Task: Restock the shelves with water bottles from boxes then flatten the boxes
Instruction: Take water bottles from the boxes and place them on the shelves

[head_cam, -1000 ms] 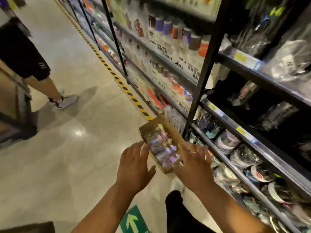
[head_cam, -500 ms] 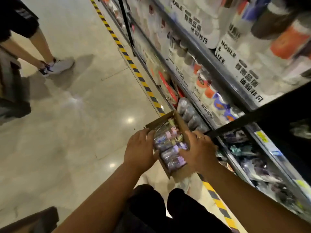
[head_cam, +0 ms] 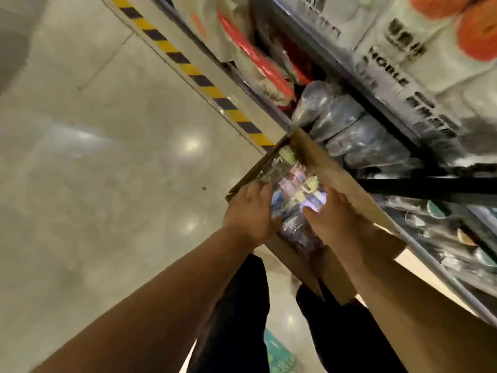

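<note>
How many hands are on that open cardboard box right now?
2. The left hand is at the floor-side wall of the box, the right hand by its shelf-side wall, both reaching onto the wrapped bottles inside. Blur hides the exact grip.

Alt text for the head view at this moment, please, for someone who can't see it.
The left hand and right hand reach into an open brown cardboard box onto shiny plastic-wrapped water bottles; their grip is blurred. The box sits beside dark metal shelving holding more wrapped bottles.
</note>
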